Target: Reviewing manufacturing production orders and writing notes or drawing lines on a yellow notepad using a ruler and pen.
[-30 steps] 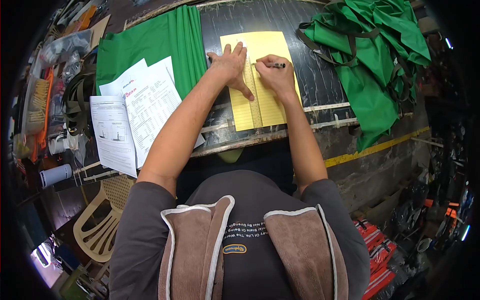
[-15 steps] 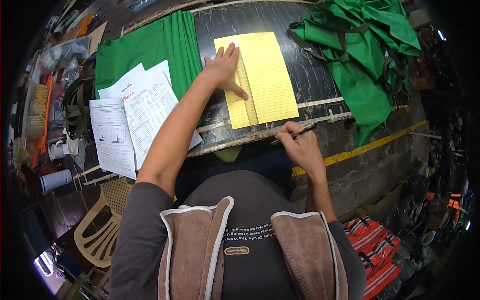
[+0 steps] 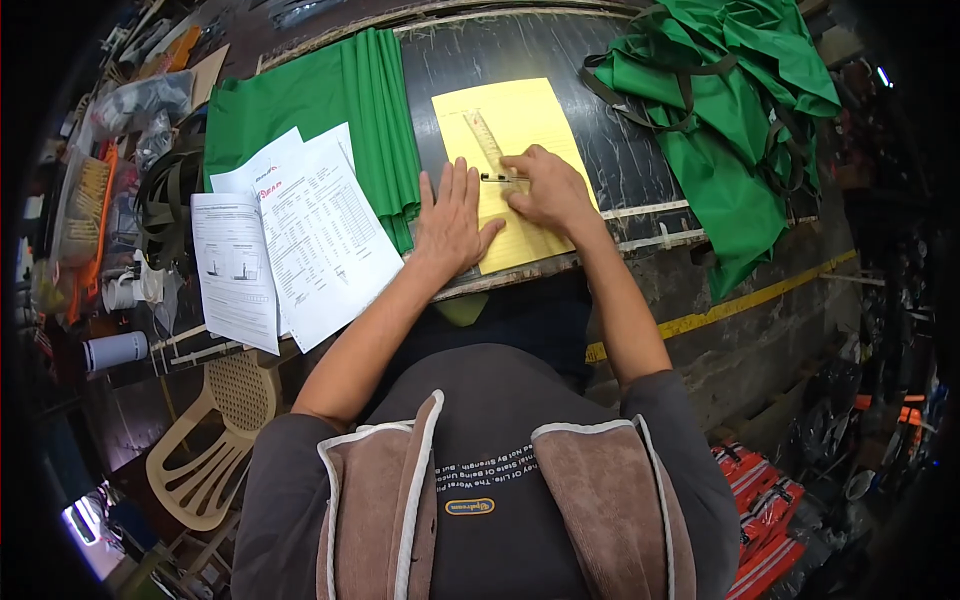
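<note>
A yellow lined sheet of paper [image 3: 535, 115] lies on the dark table. On it rests a clear ruler [image 3: 481, 133], slanting, its lower part hidden under my right hand. My left hand [image 3: 448, 225] lies flat across the sheet's left edge, fingers stretched out. My right hand [image 3: 552, 192] is over the middle of the sheet, closed around a dark pen [image 3: 499, 178] that points left; its fingers also touch the ruler.
Folded green fabric [image 3: 285, 95] and white printed sheets [image 3: 325, 240] lie to the left. More green fabric with dark straps [image 3: 720, 140] hangs over the table's right edge. Behind me on the left stands a beige plastic chair [image 3: 210, 440]; red-orange packs [image 3: 760, 500] are at lower right.
My right hand has come from the table's front edge onto the sheet with the pen. My left hand has left the ruler and slid nearer. The ruler has shifted and tilted.
</note>
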`<state>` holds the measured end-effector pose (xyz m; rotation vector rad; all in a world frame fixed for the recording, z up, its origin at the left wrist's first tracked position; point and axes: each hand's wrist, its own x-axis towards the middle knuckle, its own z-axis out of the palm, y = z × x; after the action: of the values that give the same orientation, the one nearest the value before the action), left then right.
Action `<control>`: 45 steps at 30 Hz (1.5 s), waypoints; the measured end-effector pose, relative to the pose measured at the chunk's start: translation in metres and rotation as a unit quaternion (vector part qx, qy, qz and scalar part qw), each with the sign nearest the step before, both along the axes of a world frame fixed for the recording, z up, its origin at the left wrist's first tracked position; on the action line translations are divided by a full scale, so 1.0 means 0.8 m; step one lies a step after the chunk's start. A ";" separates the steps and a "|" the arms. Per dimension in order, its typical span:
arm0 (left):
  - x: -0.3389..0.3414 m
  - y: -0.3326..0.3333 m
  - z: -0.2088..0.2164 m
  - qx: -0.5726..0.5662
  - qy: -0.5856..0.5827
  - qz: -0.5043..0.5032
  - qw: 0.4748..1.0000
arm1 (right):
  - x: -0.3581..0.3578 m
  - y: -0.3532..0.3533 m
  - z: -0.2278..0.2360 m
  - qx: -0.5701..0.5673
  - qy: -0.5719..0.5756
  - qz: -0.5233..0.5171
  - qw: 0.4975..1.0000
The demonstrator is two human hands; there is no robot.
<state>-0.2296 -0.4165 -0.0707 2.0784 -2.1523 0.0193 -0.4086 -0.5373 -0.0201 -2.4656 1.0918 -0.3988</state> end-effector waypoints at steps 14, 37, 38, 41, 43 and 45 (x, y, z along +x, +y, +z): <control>0.038 0.069 0.017 0.027 0.085 -0.122 0.989 | -0.113 0.002 0.001 0.122 0.032 -0.281 0.951; -0.019 0.019 0.018 -0.047 0.068 -0.092 0.992 | -0.103 -0.045 -0.020 -0.128 -0.095 -0.145 0.977; -0.018 0.010 0.021 -0.052 0.049 -0.082 0.994 | -0.102 -0.058 -0.026 -0.149 -0.078 -0.123 0.978; -0.004 -0.028 0.022 -0.038 0.009 -0.039 0.998 | -0.093 -0.092 -0.040 -0.144 -0.058 -0.110 0.982; 0.012 -0.048 0.022 -0.046 0.004 -0.021 0.999 | -0.075 -0.107 -0.035 -0.136 -0.026 -0.107 0.985; 0.017 -0.063 0.027 -0.138 0.053 -0.022 0.989 | -0.074 -0.120 -0.029 -0.115 -0.015 -0.113 0.987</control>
<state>-0.2158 -0.4672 -0.0491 1.8354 -2.0034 0.1848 -0.4674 -0.6329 -0.0431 -2.5269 1.3870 -0.6628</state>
